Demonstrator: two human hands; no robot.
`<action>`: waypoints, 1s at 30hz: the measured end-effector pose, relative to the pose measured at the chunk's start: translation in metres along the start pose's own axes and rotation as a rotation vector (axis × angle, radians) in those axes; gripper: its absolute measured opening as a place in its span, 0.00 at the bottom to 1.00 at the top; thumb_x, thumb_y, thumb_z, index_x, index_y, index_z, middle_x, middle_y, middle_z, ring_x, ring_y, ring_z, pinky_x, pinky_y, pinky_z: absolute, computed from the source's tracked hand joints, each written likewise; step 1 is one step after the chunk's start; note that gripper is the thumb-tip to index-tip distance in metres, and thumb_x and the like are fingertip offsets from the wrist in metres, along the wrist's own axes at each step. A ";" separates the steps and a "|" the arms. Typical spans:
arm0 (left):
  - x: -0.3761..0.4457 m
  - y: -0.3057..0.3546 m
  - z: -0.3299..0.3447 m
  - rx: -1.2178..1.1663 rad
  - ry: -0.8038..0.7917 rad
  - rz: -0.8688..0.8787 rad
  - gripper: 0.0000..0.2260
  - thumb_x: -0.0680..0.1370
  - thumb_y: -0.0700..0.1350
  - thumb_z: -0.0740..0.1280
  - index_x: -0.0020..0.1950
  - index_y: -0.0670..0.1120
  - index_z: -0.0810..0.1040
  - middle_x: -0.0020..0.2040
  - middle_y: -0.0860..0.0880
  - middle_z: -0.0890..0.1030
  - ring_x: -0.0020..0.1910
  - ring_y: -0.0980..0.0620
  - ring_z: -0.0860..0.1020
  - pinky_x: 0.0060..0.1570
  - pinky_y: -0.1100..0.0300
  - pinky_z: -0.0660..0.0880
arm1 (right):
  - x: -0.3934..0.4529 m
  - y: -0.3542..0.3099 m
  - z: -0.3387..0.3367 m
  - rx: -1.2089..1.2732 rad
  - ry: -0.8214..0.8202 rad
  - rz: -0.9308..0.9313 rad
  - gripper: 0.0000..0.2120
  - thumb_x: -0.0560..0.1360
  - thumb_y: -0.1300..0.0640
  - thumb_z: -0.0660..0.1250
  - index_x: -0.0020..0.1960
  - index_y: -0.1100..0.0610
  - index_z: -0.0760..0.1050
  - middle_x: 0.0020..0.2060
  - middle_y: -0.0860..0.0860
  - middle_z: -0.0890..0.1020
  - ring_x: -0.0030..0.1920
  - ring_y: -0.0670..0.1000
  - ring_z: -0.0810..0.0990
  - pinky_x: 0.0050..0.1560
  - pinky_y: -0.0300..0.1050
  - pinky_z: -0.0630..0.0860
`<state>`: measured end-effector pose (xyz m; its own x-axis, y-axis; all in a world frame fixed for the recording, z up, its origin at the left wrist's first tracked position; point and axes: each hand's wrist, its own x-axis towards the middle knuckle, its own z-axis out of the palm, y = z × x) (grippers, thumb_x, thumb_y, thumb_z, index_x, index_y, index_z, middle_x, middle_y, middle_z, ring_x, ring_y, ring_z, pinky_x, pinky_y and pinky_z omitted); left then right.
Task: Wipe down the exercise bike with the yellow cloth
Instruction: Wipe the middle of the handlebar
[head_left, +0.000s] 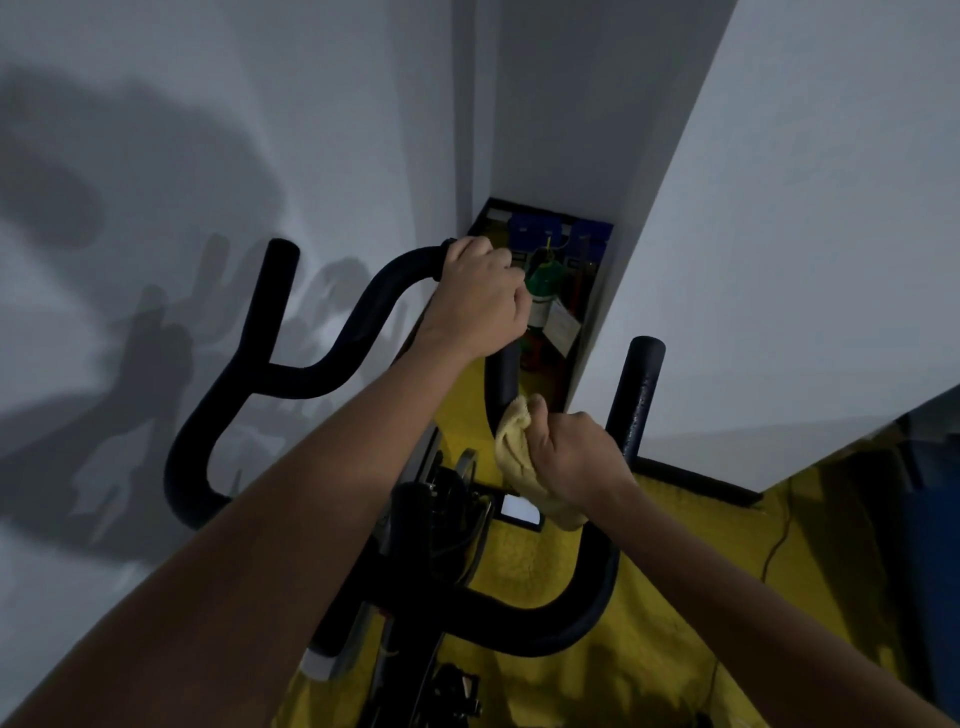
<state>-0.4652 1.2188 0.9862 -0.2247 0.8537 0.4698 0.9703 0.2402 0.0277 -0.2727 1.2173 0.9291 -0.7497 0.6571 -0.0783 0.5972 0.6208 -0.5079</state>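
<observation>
Fingers (537, 415) press bunched yellow cloth (519, 452) around padded handlebar (501, 379).

head cam | looks steeply down, forward | close over handlebars (322, 364) | single view

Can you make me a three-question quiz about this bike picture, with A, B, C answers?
1. Where is the cloth? A. on the floor B. on the handlebar C. on the wall
2. What colour is the floor mat? A. yellow B. red C. white
3. What is the left hand doing? A. hanging free B. waving C. gripping the bar

Answers: 1 B, the right hand presses it against the bar. 2 A, yellow shows under the bike. 3 C, its fingers wrap the upper bar.
</observation>
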 end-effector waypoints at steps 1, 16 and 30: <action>0.000 0.000 0.000 0.002 -0.004 0.006 0.17 0.78 0.46 0.56 0.42 0.43 0.83 0.40 0.46 0.79 0.47 0.45 0.74 0.61 0.49 0.66 | -0.001 0.001 0.000 -0.005 0.001 -0.051 0.26 0.86 0.46 0.46 0.41 0.60 0.72 0.26 0.53 0.70 0.30 0.55 0.74 0.35 0.50 0.70; -0.008 0.008 0.005 -0.009 0.043 -0.081 0.19 0.78 0.48 0.53 0.50 0.43 0.82 0.50 0.45 0.78 0.56 0.45 0.73 0.70 0.45 0.62 | -0.016 -0.001 -0.098 1.603 0.279 0.349 0.42 0.77 0.25 0.47 0.62 0.58 0.81 0.53 0.56 0.87 0.56 0.58 0.85 0.59 0.55 0.78; -0.016 0.077 -0.006 -0.148 -0.147 -0.003 0.11 0.80 0.45 0.61 0.43 0.45 0.81 0.42 0.49 0.73 0.41 0.49 0.73 0.42 0.56 0.69 | -0.024 0.019 -0.111 1.546 0.375 0.383 0.16 0.78 0.55 0.54 0.49 0.56 0.80 0.42 0.54 0.83 0.46 0.56 0.81 0.50 0.52 0.78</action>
<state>-0.3860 1.2211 0.9860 -0.2278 0.9140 0.3358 0.9697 0.1816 0.1636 -0.2114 1.2607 1.0163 -0.3886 0.8675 -0.3106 -0.2887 -0.4347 -0.8530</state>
